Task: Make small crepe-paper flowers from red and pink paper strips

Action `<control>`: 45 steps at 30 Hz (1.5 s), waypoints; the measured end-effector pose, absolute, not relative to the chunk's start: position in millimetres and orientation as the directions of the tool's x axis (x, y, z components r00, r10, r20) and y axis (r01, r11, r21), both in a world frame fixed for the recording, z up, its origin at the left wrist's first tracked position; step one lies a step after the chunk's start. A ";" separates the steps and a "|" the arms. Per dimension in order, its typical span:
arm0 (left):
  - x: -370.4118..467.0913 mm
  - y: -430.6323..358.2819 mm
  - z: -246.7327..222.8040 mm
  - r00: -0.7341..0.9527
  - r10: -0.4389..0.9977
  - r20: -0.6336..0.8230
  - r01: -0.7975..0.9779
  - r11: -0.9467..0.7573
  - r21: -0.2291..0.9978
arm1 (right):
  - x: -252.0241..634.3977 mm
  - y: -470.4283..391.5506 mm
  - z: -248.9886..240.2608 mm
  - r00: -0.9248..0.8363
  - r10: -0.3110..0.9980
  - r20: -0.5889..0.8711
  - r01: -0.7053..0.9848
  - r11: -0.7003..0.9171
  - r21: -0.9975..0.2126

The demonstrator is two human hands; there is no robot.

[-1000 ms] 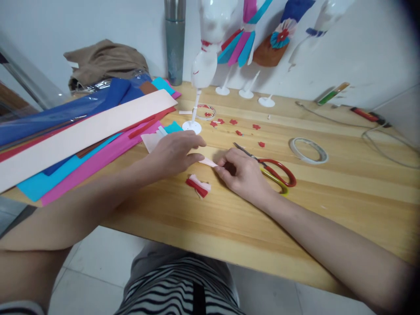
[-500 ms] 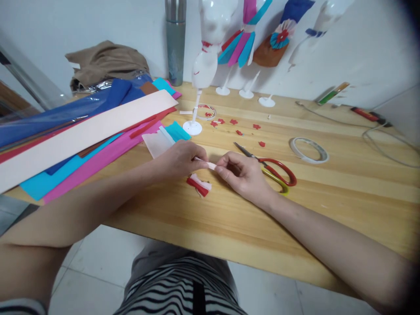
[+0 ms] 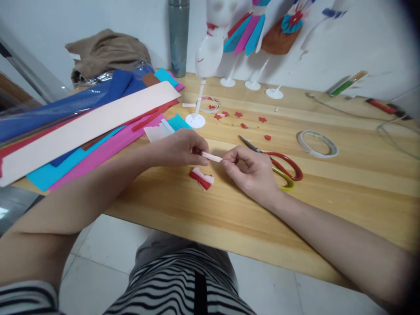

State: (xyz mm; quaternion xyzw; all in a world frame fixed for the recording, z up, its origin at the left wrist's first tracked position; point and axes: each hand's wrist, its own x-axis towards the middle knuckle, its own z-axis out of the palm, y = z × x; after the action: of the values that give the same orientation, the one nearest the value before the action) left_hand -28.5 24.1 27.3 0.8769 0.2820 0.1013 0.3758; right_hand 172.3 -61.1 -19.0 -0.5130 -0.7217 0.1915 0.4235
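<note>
A narrow pale pink strip point(image 3: 211, 156) stretches between my two hands above the wooden table. My left hand point(image 3: 185, 148) pinches its left end, and my right hand point(image 3: 251, 170) grips the other end between thumb and fingertips. Just below the strip lies a small red and pink bow-shaped piece point(image 3: 201, 179). Scissors point(image 3: 278, 164) with red and yellow handles rest beside my right hand, partly hidden by it. Pale and turquoise pieces point(image 3: 175, 124) of crepe-like material lie behind my left hand.
Colourful sheets point(image 3: 98, 127) are piled at left. A white mannequin stand point(image 3: 195, 120) rises behind my hands, near small red flower cutouts point(image 3: 238, 114). A tape roll point(image 3: 317, 144) lies at right. Dressed mannequins point(image 3: 251, 33) and a tall bottle point(image 3: 179, 41) stand along the wall.
My hands have moved slightly apart, and more of the pink strip shows between them. The camera view has tilted down and shifted a little.
</note>
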 end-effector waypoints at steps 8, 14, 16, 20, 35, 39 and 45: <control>-31.5 26.7 28.1 0.872 0.450 -0.191 0.468 -0.654 0.594 | 159.6 -77.5 -11.7 -0.103 0.907 0.407 0.453 0.408 -0.793; -27.0 19.3 22.4 0.837 0.499 -0.224 0.513 -0.573 0.639 | 153.2 -82.2 -16.5 -0.148 0.960 0.239 0.405 0.280 -0.871; -27.0 18.0 23.8 0.837 0.500 -0.225 0.510 -0.561 0.652 | 154.4 -79.9 -18.3 -0.141 0.964 0.226 0.405 0.265 -0.875; -26.5 21.3 23.8 0.836 0.504 -0.216 0.504 -0.553 0.663 | 159.1 -74.7 -20.0 -0.132 0.967 0.218 0.418 0.253 -0.872; -21.7 4.7 19.9 0.827 0.535 0.174 0.411 -0.786 0.462 | 164.8 -70.9 -18.4 -0.184 0.793 0.580 0.633 0.547 -0.547; -19.4 1.2 18.9 0.813 0.556 0.174 0.435 -0.778 0.454 | 165.3 -67.6 -20.3 -0.163 0.788 0.593 0.651 0.538 -0.536; -18.5 -0.9 21.1 0.759 0.623 0.190 0.484 -0.735 0.474 | 166.6 -67.1 -16.8 -0.143 0.805 0.575 0.648 0.516 -0.561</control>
State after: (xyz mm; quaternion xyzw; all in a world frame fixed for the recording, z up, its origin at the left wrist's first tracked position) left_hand -18.5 -0.9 21.1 0.9156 0.3023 0.1708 0.2025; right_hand 166.6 -67.1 -16.8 -0.4838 -0.7508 0.0893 0.4407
